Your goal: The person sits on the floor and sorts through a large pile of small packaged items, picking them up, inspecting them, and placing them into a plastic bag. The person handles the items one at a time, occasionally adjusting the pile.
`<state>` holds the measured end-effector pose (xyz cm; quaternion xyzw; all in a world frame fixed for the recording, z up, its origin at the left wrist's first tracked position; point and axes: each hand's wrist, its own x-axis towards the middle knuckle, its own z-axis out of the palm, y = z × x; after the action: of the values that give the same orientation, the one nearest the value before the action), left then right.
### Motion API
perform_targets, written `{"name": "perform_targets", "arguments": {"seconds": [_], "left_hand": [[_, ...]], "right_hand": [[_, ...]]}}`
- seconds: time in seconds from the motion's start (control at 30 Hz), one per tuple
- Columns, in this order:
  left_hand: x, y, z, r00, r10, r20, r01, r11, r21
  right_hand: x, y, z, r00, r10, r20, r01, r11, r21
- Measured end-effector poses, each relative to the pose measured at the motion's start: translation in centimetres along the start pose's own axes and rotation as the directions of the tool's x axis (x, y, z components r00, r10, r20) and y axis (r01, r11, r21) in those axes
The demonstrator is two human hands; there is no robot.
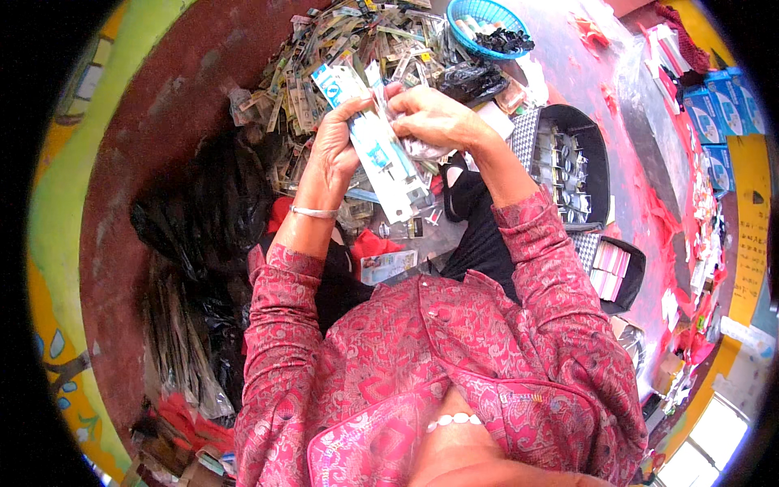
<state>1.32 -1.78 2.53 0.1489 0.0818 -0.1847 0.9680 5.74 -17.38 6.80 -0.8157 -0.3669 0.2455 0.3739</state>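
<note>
A green and yellow wall [61, 235] curves down the left of the frame, with blue leaves [57, 345] and a brown branch [71, 369] painted at lower left. Beside it sweeps a scuffed dark red surface [122, 268] (floor or tabletop, hard to tell). A yellow panel [748, 219] lines the right edge; at lower right a window [714, 438] glows white.

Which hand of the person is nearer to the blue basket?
Right. The right hand is below and left of the blue basket in the picture; the left hand is farther away, more to the left.
</note>
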Motion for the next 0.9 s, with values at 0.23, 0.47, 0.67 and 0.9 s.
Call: {"name": "perform_targets", "arguments": {"seconds": [0.23, 0.47, 0.67, 0.9], "left_hand": [[0.2, -0.2, -1.6, 1.000, -0.021, -0.023, 0.026, 0.963, 0.267], [0.5, 0.7, -2.3, 0.903, 0.261, -0.340, -0.140, 0.930, 0.341], [0.6, 0.3, -1.3, 0.836, 0.347, -0.425, -0.157, 0.894, 0.421], [0.4, 1.2, -2.2, 0.962, 0.109, -0.250, -0.068, 0.984, 0.167]], "right_hand": [[0.2, 0.3, -0.4, 0.995, -0.040, 0.088, 0.049, 0.994, -0.096], [-1.4, -0.3, -1.8, 0.932, -0.006, -0.362, -0.144, 0.911, -0.387], [-1.7, -3.1, 3.0, 0.985, -0.008, -0.174, -0.116, 0.715, -0.689], [-0.9, -0.6, 1.4, 0.990, 0.019, -0.137, -0.037, 0.990, -0.132]]}}
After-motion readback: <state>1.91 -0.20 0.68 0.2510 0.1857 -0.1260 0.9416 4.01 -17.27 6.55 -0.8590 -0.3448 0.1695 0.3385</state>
